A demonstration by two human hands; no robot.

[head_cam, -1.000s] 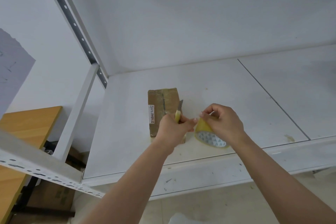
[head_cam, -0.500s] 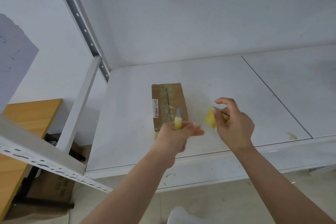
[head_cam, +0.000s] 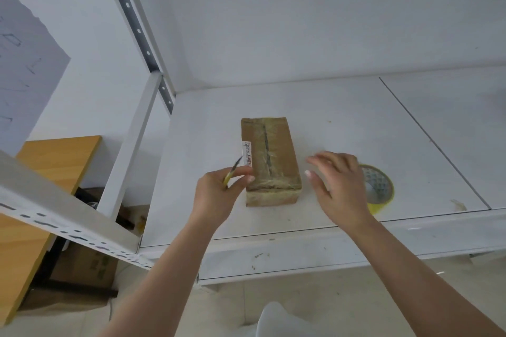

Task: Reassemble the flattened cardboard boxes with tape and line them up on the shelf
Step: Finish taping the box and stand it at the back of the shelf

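Note:
A small taped-up cardboard box (head_cam: 269, 153) with a white label on its left edge sits on the white shelf (head_cam: 356, 123), near the front. My left hand (head_cam: 219, 194) is just left of the box and grips a yellow utility knife (head_cam: 232, 174), blade pointing up. My right hand (head_cam: 338, 187) hovers to the right of the box with fingers spread, holding nothing. Behind it a yellow tape roll (head_cam: 379, 189) lies flat on the shelf, partly hidden by the hand.
A perforated white shelf upright (head_cam: 131, 22) and a cross beam (head_cam: 63, 221) stand at the left. Beyond them are a wooden board (head_cam: 35, 189) and a cardboard box on the floor (head_cam: 85, 265). A seam (head_cam: 432, 142) divides the shelf panels.
My right hand let go of the tape roll, which now lies on the shelf to the right. My left hand with the knife shifted to the left of the box.

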